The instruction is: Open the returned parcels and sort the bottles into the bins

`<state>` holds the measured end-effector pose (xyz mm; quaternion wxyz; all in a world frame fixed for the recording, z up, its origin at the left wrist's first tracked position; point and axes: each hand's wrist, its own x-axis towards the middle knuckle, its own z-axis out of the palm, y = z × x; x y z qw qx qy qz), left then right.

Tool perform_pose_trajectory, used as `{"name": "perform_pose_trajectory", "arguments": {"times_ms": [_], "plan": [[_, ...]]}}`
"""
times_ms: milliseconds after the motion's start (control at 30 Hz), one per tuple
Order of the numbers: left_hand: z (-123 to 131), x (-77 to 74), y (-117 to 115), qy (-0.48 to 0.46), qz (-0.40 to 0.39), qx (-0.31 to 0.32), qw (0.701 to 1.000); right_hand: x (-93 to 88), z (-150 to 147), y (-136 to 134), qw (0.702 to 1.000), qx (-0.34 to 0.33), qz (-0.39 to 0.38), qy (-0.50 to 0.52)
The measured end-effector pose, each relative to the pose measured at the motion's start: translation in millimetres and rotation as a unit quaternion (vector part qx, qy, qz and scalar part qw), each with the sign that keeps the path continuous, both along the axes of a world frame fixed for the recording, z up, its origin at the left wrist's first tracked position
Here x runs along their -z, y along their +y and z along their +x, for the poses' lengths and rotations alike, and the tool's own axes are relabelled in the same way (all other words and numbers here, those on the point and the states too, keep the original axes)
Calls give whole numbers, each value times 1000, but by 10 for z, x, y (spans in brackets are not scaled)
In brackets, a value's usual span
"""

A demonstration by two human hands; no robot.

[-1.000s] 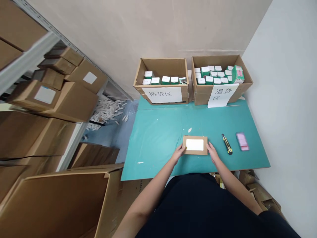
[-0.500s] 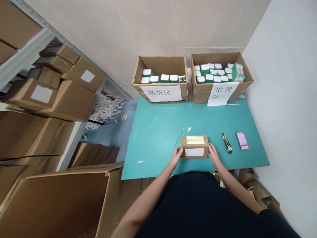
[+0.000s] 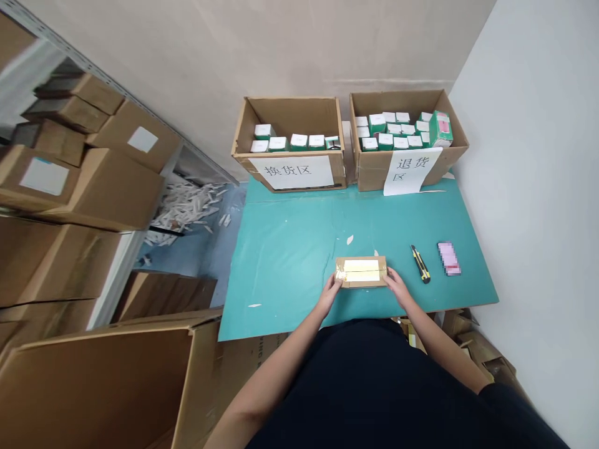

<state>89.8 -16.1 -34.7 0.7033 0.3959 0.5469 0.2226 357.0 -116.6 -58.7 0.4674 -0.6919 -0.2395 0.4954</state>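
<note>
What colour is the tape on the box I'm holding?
Pale yellow, glossy tape along the brown box top, in the head view.

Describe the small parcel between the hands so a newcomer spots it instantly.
On the teal table, near its front edge, the left hand and right hand grip the ends of a small brown parcel. Unlike the two open cartons at the back wall, it is closed and flat, with a yellowish tape strip along its top.
</note>
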Motion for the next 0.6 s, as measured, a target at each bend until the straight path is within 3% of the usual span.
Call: {"name": "perform_pose_trajectory", "arguments": {"times_ms": [133,233,300,433,600], "plan": [[-39,56,-36,23,9,-7,1000,118,443,-131,982,29,-33,-185],[-61,83,-104,50,12,-19,998,170,862,-254,929,35,-99,-356],[-62,94,-152,64,14,-23,998,202,1058,-294,900,2,-143,-411],[-43,89,-210,80,12,-33,996,264,1209,-246,884,-8,-213,-417],[10,10,-217,77,11,-39,996,271,1280,-84,918,72,-204,-334]]}}
